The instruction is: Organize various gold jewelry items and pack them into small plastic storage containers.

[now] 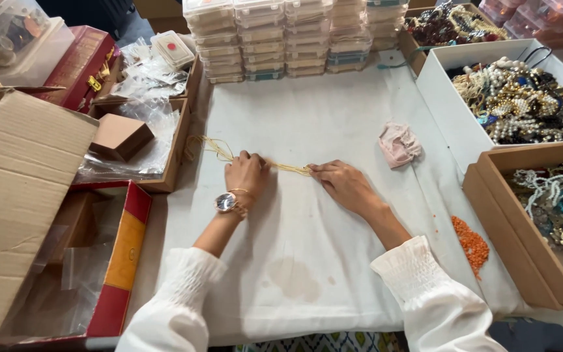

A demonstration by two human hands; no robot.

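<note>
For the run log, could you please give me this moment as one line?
left hand: pinches yellow cord | right hand: pinches same cord | cord: stretched over white cloth | nearby: pink pouch

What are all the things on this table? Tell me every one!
Gold cord: one bundle, yellow-gold, stretched between both hands at table centre.
Cloth pouch: one, pale pink, right of the hands.
Orange beads: one small heap, near the right table edge.
White box of jewellery: one, upper right, full of pearl and gold pieces.
Brown box of beads: one, lower right, holding turquoise and white strings.
Clear plastic cases: several stacks, top centre.
Small brown box: one, left, lying on plastic bags.
Cardboard flap: one, far left.
White cloth: one, stained, covering the table.
Left hand: pinching the cord, wristwatch on the wrist.
Right hand: pinching the cord.
</note>
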